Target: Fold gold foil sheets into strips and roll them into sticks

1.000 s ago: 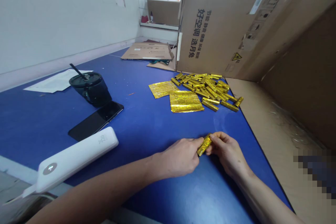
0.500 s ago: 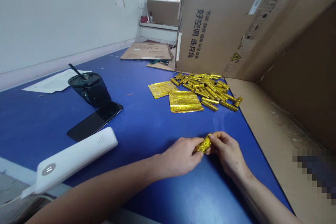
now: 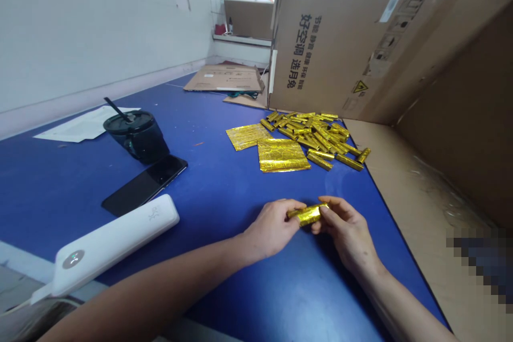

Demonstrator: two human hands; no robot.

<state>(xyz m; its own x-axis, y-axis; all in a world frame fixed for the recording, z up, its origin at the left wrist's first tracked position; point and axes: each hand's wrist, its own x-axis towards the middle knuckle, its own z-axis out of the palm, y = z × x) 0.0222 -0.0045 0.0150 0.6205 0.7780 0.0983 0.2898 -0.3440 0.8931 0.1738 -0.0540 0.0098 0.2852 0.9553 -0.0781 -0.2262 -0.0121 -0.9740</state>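
Between my two hands lies a small roll of shiny gold foil paper (image 3: 309, 216), nearly level just above the blue table (image 3: 224, 187). My left hand (image 3: 274, 228) pinches its left end. At the other end, my right hand (image 3: 342, 227) grips it between thumb and fingers. Beyond the hands are two flat sheets: a gold foil sheet (image 3: 282, 155) in front and another gold sheet (image 3: 247, 136) partly beneath it. To their right sits a loose pile of gold foil rolls (image 3: 316, 133).
A large cardboard box (image 3: 344, 37) stands behind the pile. At left are a dark lidded mug (image 3: 138, 136) with a straw, a black phone (image 3: 145, 184), a long white device (image 3: 116, 246) and white paper (image 3: 80, 126). Flat cardboard (image 3: 224, 78) lies at the back.
The gold roll has turned from a slant to nearly level, and more of it shows. My left hand has shifted slightly left and up; the right hand has barely moved.
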